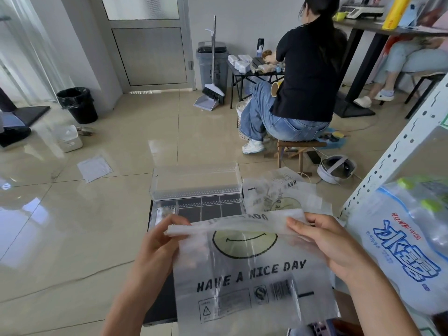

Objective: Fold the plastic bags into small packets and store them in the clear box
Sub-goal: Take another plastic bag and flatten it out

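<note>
Glossy tiled floor, with a dark board (160,309) lying on it in front of the person. The clear box (155,190) sits at the board's far edge, lid tipped up and open, dividers visible inside. The near-left compartment holds something pale, maybe 1 finished packet, too blurred to confirm. Spare bags (278,195) lie in a loose pile just beside the box's right edge.

The plastic bag (247,275), smiley print and "HAVE A NICE DAY", is held up over the board's near half, not laid flat. Its top strip is folded over toward the person. The left hand (160,241) pinches the left end of that strip and the right hand (322,241) pinches the right end, so both are grasping the bag.

Risks, judged from this:
- The fold is made in the air with no surface under it, so the thin film could spring back or slide out of a pinch.
- The strip looks uneven, wider at the right. Further folds would then go skewed and give a lopsided packet.
- Trapped air or a loose fold means a fat packet that may not fit a narrow compartment.
- The bag's hanging lower part could brush the box or drag the spare bags.
- The water bottle pack (412,238) crowds the right elbow and could be bumped.
</note>
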{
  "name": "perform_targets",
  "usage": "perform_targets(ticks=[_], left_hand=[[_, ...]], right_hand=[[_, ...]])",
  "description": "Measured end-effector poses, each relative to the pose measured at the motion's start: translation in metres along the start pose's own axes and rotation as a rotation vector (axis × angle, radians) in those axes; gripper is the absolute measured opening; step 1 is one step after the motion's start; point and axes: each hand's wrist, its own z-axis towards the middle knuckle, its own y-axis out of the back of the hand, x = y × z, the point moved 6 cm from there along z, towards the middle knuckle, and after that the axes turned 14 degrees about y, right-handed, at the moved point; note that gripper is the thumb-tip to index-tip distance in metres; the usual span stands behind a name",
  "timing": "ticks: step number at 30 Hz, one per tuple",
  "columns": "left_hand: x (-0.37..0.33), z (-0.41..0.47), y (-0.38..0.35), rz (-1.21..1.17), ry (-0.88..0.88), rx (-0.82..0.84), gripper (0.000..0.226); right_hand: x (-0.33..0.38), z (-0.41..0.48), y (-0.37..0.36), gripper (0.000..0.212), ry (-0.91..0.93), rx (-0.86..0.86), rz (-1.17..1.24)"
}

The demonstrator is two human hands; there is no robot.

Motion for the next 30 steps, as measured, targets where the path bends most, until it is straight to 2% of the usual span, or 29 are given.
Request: perform_targets(ticks=[4, 6, 8, 11, 14, 21, 24, 27, 30], left_hand=[[-0.0015, -0.0022, -0.0054, -0.145, 0.053, 0.07, 0.016], [-0.0026, -0.0035, -0.0083, -0.296, 0.124, 0.155, 0.048], [-0.003, -0.003, -0.0083, -0.367, 0.161, 0.17, 0.048], [-0.0005, -0.0021, -0.0062, -0.251, 0.156, 0.142, 0.043], [-0.0044, -0.0061, -0.0083, -0.11, 0.08, 0.157, 0.042], [-0.0011, -0.0039, -0.001, -0.056, 0.039, 0.018, 0.032], [-0.0048, -0.0049, -0.0013, -0.041, -0.002, 0.004, 0.011], [-0.0025, -0.0017, 0.0002, -0.012, -0.02, -0.013, 0.029], [-0.0037, -0.0007, -0.0034, -0.014, 0.0, -0.002, 0.03]], right_hand=[[-0.0004, 0.0017, 0.0, 0.022, 0.034, -0.017, -0.012], [-0.0001, 0.0026, 0.0008, 0.02, 0.053, -0.025, -0.027], [0.0003, 0.0025, 0.0006, 0.019, 0.06, -0.018, -0.036], [0.0018, 0.0018, -0.0006, 0.019, 0.067, -0.01, -0.045], [0.0017, 0.0014, 0.0, 0.022, 0.06, -0.014, -0.031], [0.0032, 0.0009, -0.0011, 0.021, 0.066, -0.003, -0.046], [0.0035, 0.0013, -0.0014, 0.02, 0.076, 0.007, -0.068], [0.0012, 0.0016, -0.0026, 0.029, 0.07, 0.023, -0.058], [0.0004, 0.0021, -0.0036, 0.033, 0.073, 0.038, -0.055]])
